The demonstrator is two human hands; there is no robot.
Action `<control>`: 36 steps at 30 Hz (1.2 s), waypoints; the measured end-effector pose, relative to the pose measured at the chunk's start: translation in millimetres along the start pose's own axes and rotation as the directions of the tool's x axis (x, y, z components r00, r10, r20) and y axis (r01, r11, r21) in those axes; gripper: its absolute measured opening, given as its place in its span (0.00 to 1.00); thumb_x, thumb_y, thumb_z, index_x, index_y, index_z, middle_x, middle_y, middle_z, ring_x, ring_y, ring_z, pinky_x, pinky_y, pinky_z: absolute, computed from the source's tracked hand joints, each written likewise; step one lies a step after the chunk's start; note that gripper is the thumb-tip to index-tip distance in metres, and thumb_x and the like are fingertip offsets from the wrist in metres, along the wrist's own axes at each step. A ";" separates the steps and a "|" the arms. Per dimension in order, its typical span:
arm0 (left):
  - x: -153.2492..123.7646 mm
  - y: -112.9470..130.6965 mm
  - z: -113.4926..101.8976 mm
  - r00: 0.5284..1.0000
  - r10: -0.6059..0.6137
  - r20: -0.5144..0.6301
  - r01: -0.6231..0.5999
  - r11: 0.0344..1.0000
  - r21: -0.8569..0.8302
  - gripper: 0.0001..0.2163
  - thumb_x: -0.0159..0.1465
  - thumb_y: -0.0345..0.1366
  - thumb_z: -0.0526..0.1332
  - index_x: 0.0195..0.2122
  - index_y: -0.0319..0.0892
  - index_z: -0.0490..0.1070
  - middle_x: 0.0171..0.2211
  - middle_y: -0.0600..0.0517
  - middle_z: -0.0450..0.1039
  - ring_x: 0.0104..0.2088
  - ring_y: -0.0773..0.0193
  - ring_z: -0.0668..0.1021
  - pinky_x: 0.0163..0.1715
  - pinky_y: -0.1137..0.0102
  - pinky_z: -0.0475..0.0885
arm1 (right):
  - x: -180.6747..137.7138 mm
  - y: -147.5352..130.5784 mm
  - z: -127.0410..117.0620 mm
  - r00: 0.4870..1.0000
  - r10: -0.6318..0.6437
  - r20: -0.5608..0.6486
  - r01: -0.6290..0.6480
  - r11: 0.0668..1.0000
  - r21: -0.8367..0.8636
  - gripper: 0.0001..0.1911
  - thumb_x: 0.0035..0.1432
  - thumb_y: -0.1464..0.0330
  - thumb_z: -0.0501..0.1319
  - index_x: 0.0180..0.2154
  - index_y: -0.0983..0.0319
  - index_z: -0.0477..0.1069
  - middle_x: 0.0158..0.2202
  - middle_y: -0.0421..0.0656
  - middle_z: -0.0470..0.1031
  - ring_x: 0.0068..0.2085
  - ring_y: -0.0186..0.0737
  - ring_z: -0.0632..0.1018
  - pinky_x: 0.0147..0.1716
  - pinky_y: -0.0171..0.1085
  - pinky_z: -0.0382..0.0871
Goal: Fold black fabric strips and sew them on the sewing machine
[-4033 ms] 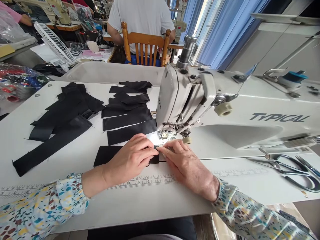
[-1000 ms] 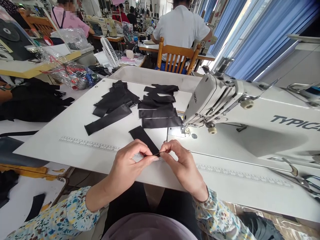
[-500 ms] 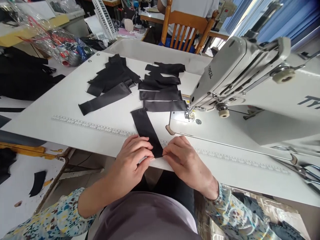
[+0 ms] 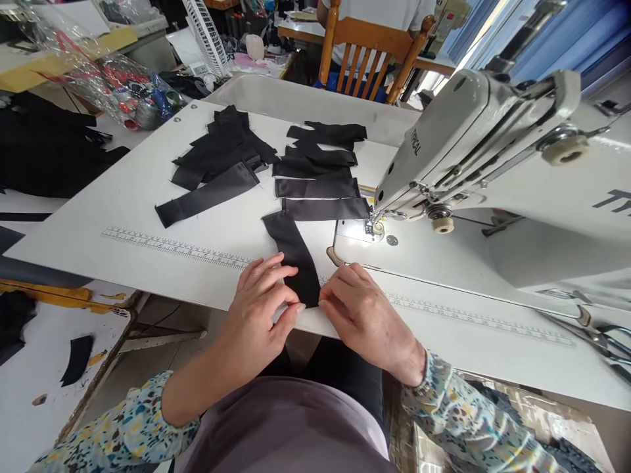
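Observation:
A black fabric strip (image 4: 298, 253) lies across the printed ruler scale (image 4: 182, 247) at the table's front edge. My left hand (image 4: 263, 305) pinches its near left corner between thumb and forefinger, the other fingers resting toward the cloth. At the near right corner, my right hand (image 4: 367, 315) has thumb and fingers closed on the same strip. The strip's far end touches or nearly touches another black strip (image 4: 325, 209), which reaches to the presser foot (image 4: 372, 225) of the sewing machine (image 4: 444, 144).
A pile of black strips (image 4: 221, 148) lies at the back left, and several more (image 4: 318, 187) are stacked left of the needle. Scissors (image 4: 604, 338) rest at the right edge. Behind the table stand a wooden chair (image 4: 372, 43) and a seated person.
The held strip's middle has bent into a slight curve and its far end shifted a little to the right. My left fingers have spread and lifted slightly; both hands keep their pinch.

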State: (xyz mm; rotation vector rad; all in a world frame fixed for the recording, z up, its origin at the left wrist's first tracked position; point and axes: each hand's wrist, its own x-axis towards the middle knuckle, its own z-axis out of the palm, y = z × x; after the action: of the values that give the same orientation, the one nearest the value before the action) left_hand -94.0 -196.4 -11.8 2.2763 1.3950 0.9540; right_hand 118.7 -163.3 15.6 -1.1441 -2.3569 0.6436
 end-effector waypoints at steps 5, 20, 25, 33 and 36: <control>3.2 0.4 -1.8 0.999 -0.040 0.000 0.040 0.999 -0.025 0.08 0.71 0.30 0.57 0.33 0.43 0.70 0.53 0.45 0.72 0.67 0.48 0.65 0.64 0.46 0.63 | -0.5 -0.2 0.1 1.000 0.016 -0.025 -0.017 1.000 -0.014 0.08 0.65 0.76 0.59 0.32 0.60 0.68 0.34 0.44 0.70 0.39 0.46 0.69 0.42 0.46 0.68; 4.2 5.2 -4.1 0.990 -0.137 0.025 0.138 0.988 -0.063 0.09 0.70 0.31 0.59 0.30 0.43 0.69 0.57 0.45 0.71 0.69 0.45 0.63 0.62 0.45 0.67 | 9.1 1.9 -0.3 0.999 -0.037 0.010 0.038 0.991 -0.129 0.08 0.59 0.78 0.60 0.29 0.61 0.68 0.31 0.44 0.68 0.38 0.45 0.70 0.40 0.42 0.68; 3.5 3.8 -4.6 0.992 -0.127 0.029 0.128 0.989 -0.075 0.09 0.70 0.30 0.59 0.30 0.43 0.69 0.58 0.46 0.70 0.69 0.46 0.61 0.63 0.45 0.66 | 10.6 4.0 0.0 0.998 -0.061 0.005 0.061 0.988 -0.143 0.08 0.59 0.78 0.60 0.30 0.61 0.69 0.31 0.43 0.69 0.37 0.45 0.70 0.40 0.43 0.69; 2.6 5.5 -3.9 0.992 -0.127 -0.004 0.127 0.990 -0.053 0.09 0.68 0.28 0.59 0.29 0.43 0.67 0.55 0.46 0.70 0.69 0.46 0.62 0.62 0.46 0.66 | 14.2 5.0 1.6 0.996 -0.080 0.028 0.083 0.980 -0.179 0.08 0.58 0.78 0.60 0.29 0.61 0.68 0.30 0.43 0.69 0.37 0.44 0.70 0.43 0.45 0.71; 3.7 5.4 -3.3 0.992 -0.127 -0.007 0.126 0.991 -0.050 0.09 0.68 0.28 0.59 0.30 0.43 0.67 0.55 0.46 0.70 0.68 0.46 0.63 0.62 0.46 0.66 | 15.4 4.9 0.4 0.996 -0.083 0.044 0.089 0.979 -0.185 0.08 0.58 0.77 0.59 0.29 0.61 0.68 0.30 0.43 0.69 0.36 0.44 0.70 0.44 0.46 0.72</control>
State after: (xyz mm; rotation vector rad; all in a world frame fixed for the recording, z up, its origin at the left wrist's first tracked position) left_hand -91.5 -196.1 -5.0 2.1226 1.4838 0.9494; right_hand 112.8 -148.2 15.3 -1.1078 -2.5253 0.4240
